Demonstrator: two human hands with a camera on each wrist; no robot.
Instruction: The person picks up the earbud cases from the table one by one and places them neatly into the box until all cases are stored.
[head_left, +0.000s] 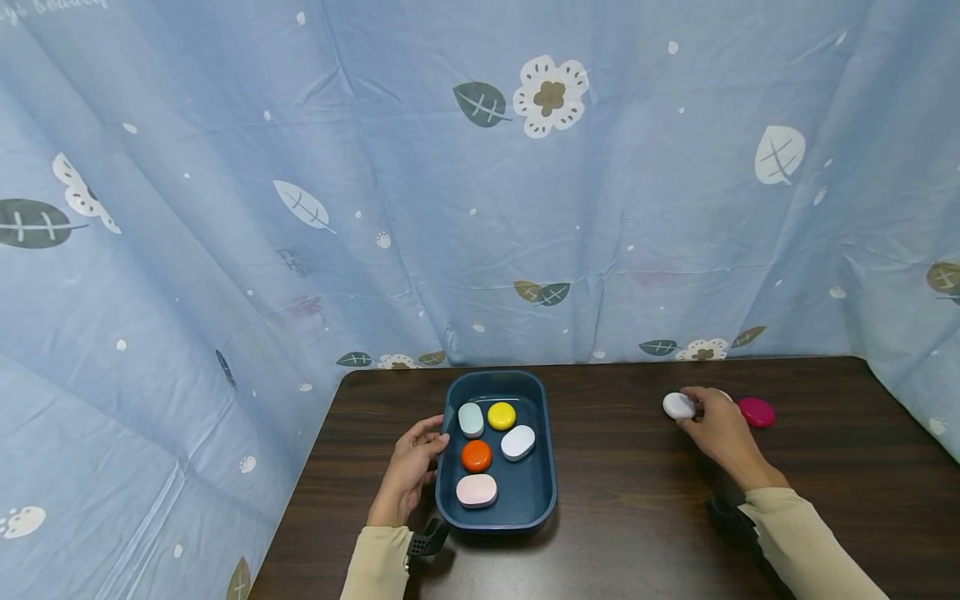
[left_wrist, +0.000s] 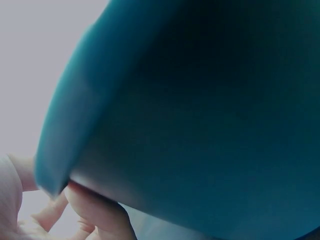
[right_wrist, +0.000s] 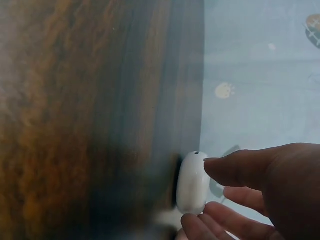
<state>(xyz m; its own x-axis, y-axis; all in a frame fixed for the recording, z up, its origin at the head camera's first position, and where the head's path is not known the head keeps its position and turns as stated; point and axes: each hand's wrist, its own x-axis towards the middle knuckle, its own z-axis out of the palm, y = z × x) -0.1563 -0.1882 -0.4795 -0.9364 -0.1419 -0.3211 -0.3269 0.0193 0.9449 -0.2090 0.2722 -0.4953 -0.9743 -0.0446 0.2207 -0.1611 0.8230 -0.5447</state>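
My left hand (head_left: 411,468) holds the dark blue tray (head_left: 498,518) by its left wall, the thumb over the rim. In the left wrist view the tray's underside (left_wrist: 200,150) fills most of the picture, fingers against its edge. Inside lie a pale mint oval piece (head_left: 471,420), a yellow round one (head_left: 502,416), a white oval (head_left: 517,443), an orange round (head_left: 476,456) and a pink oval (head_left: 477,491), all smooth and soap-like. Far to the right, my right hand (head_left: 723,429) pinches a white rounded piece (right_wrist: 192,182) between thumb and fingertips, close over the table.
Just right of that hand lies a magenta round piece (head_left: 757,412); a white piece (head_left: 724,394) beside it is mostly hidden behind the hand. The dark wood table (head_left: 615,500) ends at the back against a blue patterned curtain (head_left: 420,208).
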